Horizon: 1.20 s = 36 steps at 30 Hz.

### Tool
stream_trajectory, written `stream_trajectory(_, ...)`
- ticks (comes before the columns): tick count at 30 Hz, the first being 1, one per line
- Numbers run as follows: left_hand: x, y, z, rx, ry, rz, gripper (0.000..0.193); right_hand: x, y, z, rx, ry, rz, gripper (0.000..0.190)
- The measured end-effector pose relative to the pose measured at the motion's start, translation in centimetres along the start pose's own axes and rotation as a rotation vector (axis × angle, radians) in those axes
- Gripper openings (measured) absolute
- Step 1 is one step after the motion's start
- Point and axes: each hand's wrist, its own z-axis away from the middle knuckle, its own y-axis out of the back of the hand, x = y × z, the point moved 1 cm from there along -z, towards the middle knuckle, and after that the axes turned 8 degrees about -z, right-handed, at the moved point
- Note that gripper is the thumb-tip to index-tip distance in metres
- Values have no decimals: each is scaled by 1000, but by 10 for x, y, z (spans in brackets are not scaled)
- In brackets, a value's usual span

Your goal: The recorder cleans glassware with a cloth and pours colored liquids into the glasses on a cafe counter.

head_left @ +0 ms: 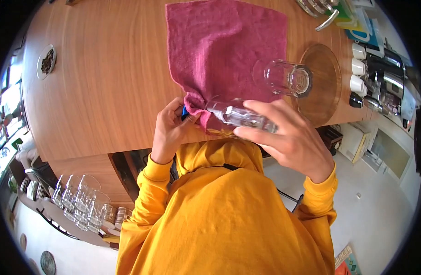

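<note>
My right hand grips a clear drinking glass around its base end, and the glass lies tilted with its mouth toward the left. In my left hand a bunched corner of a pink cloth is pinched, close to the glass's rim. A small blue item shows between the left fingers; I cannot tell what it is. Most of the cloth lies spread over the wooden table. A second clear glass, its base toward the right, is at the cloth's right edge beside a round wooden tray.
A small dish of dark pieces sits at the table's left end. White cups line the right end near a coffee machine. Several clear glasses stand lower left. A metal-handled vessel is at the top right.
</note>
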Motion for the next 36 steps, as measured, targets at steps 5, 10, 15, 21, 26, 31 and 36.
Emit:
stream_trajectory(5, 30, 11, 23, 56, 60, -361, 29, 17, 4, 37, 255, -47, -333, 57)
stream_trajectory(10, 79, 17, 39, 212, -233, -929, 32, 23, -23, 68, 572, -63, -576, 59)
stream_trajectory(15, 77, -8, 25, -96, -317, -608, 53, 16, -39, 77, 739, -84, -765, 60)
stream_trajectory(21, 55, -51, 18, -384, -86, -60, 109, 8, -32, 85, 722, -77, -663, 61)
stream_trajectory(26, 53, -72, 13, -470, 7, 131, 113, 1, -30, 90, 768, -56, -606, 65)
stream_trajectory(31, 47, -73, 7, -463, 17, 215, 115, 1, -28, 88, 766, 28, -516, 63)
stream_trajectory(36, 47, -70, 6, -432, 14, 194, 126, 5, -35, 94, 674, 85, -504, 60)
